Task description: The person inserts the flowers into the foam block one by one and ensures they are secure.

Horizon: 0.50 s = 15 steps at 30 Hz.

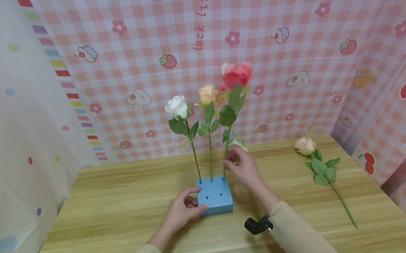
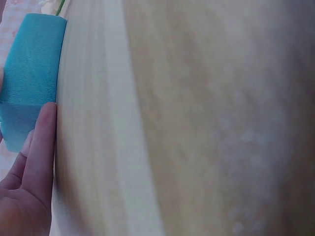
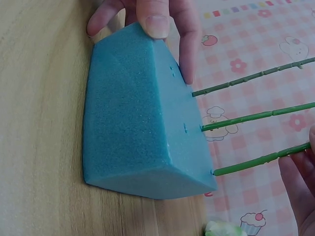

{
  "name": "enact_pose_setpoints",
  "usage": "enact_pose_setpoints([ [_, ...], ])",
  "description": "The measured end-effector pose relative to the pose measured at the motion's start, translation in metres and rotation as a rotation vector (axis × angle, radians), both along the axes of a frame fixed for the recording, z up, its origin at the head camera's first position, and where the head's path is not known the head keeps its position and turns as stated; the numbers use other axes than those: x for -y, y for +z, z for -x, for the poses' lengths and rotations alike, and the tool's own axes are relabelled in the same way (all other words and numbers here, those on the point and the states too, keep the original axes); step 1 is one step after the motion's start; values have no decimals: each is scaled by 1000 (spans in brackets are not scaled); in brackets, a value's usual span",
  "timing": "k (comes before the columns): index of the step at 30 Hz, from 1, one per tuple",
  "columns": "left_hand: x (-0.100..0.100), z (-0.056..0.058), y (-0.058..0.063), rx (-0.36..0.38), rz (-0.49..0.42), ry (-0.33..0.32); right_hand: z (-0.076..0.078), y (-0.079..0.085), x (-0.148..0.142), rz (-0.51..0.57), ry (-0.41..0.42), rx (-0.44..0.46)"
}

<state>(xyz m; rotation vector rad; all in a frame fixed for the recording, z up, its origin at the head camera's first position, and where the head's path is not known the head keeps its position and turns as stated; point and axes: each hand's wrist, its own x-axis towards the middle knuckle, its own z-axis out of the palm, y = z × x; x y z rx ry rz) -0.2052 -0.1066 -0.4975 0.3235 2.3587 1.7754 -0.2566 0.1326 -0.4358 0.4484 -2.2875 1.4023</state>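
Observation:
A blue foam block (image 1: 215, 203) stands on the table with three flowers upright in its back row of holes. These are a white rose (image 1: 177, 107) at left, a peach rose (image 1: 208, 95) in the middle and a red-pink flower (image 1: 237, 74) at right. My left hand (image 1: 182, 209) grips the block's left end, thumb at the front corner and fingers behind. With thumb and fingers, my right hand (image 1: 243, 167) pinches the red-pink flower's green stem (image 3: 261, 161) a little above the block. Two small holes show in the block's front row.
A pale peach rose (image 1: 305, 146) lies on the table (image 1: 123, 217) at right. Behind my right forearm lies another flower, its whitish-green bloom (image 1: 238, 144) partly hidden by the hand. A pink checked cloth (image 1: 178, 30) hangs behind the table.

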Motion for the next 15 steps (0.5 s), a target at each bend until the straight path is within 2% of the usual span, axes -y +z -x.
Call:
enact_pose_setpoints([
  [9,1,0,0,1,-3,0,3,0,3,2,9,12],
  [15,0,-1,2,8,-12,-1,5,-2,4,-41,16,-9],
])
